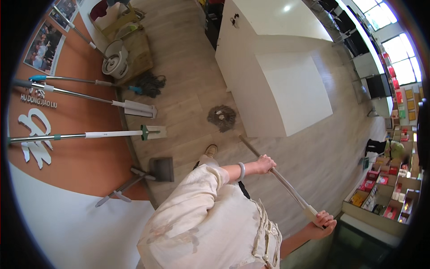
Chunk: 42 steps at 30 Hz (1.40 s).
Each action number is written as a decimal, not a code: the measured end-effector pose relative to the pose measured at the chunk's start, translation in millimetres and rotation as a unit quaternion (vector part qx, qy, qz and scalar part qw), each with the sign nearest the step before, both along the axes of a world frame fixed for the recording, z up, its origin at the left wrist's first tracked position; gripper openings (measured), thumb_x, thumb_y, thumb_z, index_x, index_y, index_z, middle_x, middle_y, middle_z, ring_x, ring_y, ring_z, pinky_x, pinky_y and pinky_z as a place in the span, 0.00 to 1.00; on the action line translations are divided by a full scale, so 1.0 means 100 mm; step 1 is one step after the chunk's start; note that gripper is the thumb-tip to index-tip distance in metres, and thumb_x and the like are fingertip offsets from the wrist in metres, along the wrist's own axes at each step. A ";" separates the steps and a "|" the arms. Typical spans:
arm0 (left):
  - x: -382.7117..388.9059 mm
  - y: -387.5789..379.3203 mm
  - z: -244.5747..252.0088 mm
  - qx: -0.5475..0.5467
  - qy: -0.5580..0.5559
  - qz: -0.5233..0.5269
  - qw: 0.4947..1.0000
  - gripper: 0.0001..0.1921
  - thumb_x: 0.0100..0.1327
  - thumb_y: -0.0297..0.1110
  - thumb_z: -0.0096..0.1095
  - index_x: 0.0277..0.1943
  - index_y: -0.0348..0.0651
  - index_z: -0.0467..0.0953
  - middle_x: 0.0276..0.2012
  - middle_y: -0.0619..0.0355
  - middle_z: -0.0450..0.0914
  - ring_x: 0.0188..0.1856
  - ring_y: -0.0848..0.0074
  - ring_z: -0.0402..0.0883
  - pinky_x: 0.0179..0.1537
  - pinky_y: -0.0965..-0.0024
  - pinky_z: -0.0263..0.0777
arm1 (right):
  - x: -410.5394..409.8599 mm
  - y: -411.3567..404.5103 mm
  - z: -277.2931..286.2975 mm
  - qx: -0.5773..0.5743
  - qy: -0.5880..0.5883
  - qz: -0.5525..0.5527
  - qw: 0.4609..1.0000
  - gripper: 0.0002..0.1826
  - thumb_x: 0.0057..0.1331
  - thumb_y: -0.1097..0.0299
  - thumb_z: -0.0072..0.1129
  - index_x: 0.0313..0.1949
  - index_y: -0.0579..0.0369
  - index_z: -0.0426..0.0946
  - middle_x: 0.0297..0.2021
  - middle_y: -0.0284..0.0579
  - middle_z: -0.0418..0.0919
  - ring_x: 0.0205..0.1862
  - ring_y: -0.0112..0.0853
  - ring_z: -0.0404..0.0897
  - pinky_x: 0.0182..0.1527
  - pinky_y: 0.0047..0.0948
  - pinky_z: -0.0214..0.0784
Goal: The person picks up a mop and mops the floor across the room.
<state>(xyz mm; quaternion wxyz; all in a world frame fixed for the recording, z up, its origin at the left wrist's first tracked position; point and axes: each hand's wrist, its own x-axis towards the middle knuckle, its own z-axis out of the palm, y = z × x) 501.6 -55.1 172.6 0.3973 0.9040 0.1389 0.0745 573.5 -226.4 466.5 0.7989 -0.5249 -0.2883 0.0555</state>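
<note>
My left hand, with a pale bangle on its wrist, grips the middle of a metal mop pole. My right hand is closed around the pale grip at the pole's near end. The pole slants away across the wood-look floor. Its far end shows just short of a round grey string mop head with a pale hub. A small gap appears between them; whether they touch I cannot tell. My shoe is on the floor near the mop head.
Several mops, including a white-and-green one, lean on the orange wall by a grey dustpan. A white spin-mop bucket stands farther off. A white counter borders the mop head. Display shelves and a person are at right.
</note>
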 end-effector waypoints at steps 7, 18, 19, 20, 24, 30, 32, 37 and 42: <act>-0.81 0.78 -0.37 0.015 0.064 0.141 0.988 0.09 0.43 0.35 0.63 0.31 0.51 0.74 0.28 0.59 0.77 0.37 0.65 0.77 0.38 0.58 0.64 | 0.14 1.07 -0.51 0.003 0.117 0.165 0.979 0.17 0.63 0.60 0.45 0.19 0.49 0.55 0.11 0.32 0.56 0.13 0.21 0.55 0.23 0.25 0.60; -1.58 1.65 -0.63 -0.003 0.060 0.409 0.910 0.09 0.39 0.31 0.65 0.27 0.53 0.76 0.27 0.58 0.76 0.37 0.65 0.75 0.38 0.58 0.66 | -0.34 2.43 -0.83 -0.047 0.139 0.287 0.947 0.18 0.65 0.66 0.38 0.16 0.51 0.51 0.12 0.35 0.53 0.16 0.26 0.55 0.25 0.28 0.58; -1.47 1.71 -0.53 0.018 0.063 0.402 0.913 0.09 0.39 0.31 0.66 0.28 0.53 0.76 0.27 0.58 0.76 0.37 0.65 0.75 0.36 0.58 0.66 | -0.27 2.52 -0.77 -0.044 0.140 0.297 0.943 0.18 0.65 0.66 0.38 0.16 0.51 0.51 0.12 0.35 0.53 0.16 0.26 0.55 0.25 0.28 0.58; -1.35 1.79 -0.49 0.018 0.049 0.400 0.915 0.09 0.39 0.31 0.65 0.28 0.54 0.76 0.27 0.58 0.76 0.37 0.64 0.75 0.36 0.58 0.66 | -0.16 2.60 -0.71 -0.036 0.119 0.295 0.947 0.19 0.65 0.64 0.39 0.16 0.50 0.50 0.12 0.35 0.52 0.16 0.25 0.54 0.24 0.27 0.57; -0.70 2.08 -0.36 -0.033 -0.011 0.382 0.924 0.11 0.38 0.30 0.66 0.28 0.54 0.75 0.28 0.59 0.75 0.38 0.64 0.75 0.37 0.57 0.66 | 0.36 2.88 -0.39 -0.019 0.054 0.301 0.952 0.22 0.65 0.57 0.43 0.16 0.49 0.50 0.12 0.33 0.51 0.15 0.24 0.53 0.22 0.24 0.53; -0.58 2.59 0.16 -0.019 -0.114 0.390 0.914 0.19 0.41 0.28 0.65 0.40 0.46 0.72 0.36 0.54 0.74 0.43 0.63 0.74 0.43 0.61 0.67 | 0.66 3.62 0.03 -0.003 -0.033 0.313 0.949 0.21 0.65 0.59 0.42 0.16 0.49 0.50 0.12 0.33 0.49 0.14 0.23 0.51 0.21 0.22 0.50; -1.03 2.73 -0.08 -0.050 -0.110 0.475 0.872 0.26 0.40 0.30 0.66 0.46 0.44 0.69 0.39 0.52 0.73 0.46 0.60 0.71 0.47 0.61 0.66 | 0.69 3.96 0.10 0.002 -0.043 0.304 0.952 0.22 0.65 0.59 0.42 0.16 0.49 0.49 0.12 0.32 0.49 0.13 0.23 0.50 0.20 0.21 0.50; -2.93 2.43 -0.76 -0.093 -0.065 0.800 0.590 0.35 0.43 0.41 0.65 0.56 0.44 0.60 0.52 0.45 0.64 0.57 0.57 0.62 0.54 0.57 0.60 | 0.46 4.55 0.30 0.019 0.061 0.284 0.957 0.20 0.67 0.65 0.40 0.16 0.49 0.49 0.14 0.33 0.48 0.16 0.24 0.50 0.22 0.23 0.50; -5.15 1.75 -0.12 -0.010 -0.050 0.946 0.320 0.41 0.44 0.41 0.66 0.58 0.33 0.54 0.55 0.40 0.60 0.59 0.56 0.59 0.59 0.60 0.55 | 0.14 5.05 0.45 0.012 -0.005 0.286 0.958 0.21 0.67 0.64 0.41 0.16 0.49 0.50 0.14 0.33 0.48 0.17 0.22 0.51 0.22 0.21 0.48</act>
